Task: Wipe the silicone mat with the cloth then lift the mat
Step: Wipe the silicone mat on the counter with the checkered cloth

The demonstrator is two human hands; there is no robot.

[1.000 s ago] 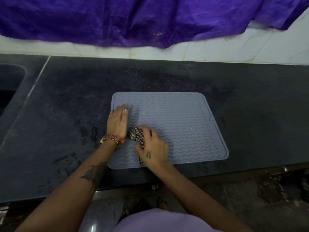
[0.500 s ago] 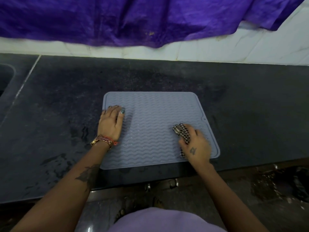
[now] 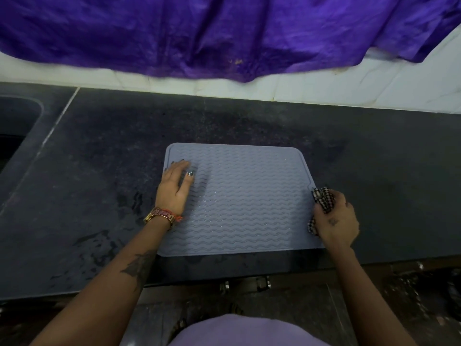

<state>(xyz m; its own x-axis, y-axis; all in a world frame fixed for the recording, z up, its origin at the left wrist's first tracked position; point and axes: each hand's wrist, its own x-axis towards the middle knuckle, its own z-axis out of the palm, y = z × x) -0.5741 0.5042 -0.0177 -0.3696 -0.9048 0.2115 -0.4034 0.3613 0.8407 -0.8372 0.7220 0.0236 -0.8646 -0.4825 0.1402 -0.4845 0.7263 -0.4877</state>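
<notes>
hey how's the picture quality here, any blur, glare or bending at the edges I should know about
Head view: dim, even light; the silicone mat and left hand are sharp, ridges readable. The right hand gripping the checkered cloth is slightly smeared. No strong glare, just faint wet sheen on the dark counter. Wide-angle bending curves the counter's back edge and the purple fabric.

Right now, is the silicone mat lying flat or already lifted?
Flat. The silicone mat lies on the dark countertop, no corner raised; the left hand presses on it, and the right hand holds the checkered cloth.
</notes>
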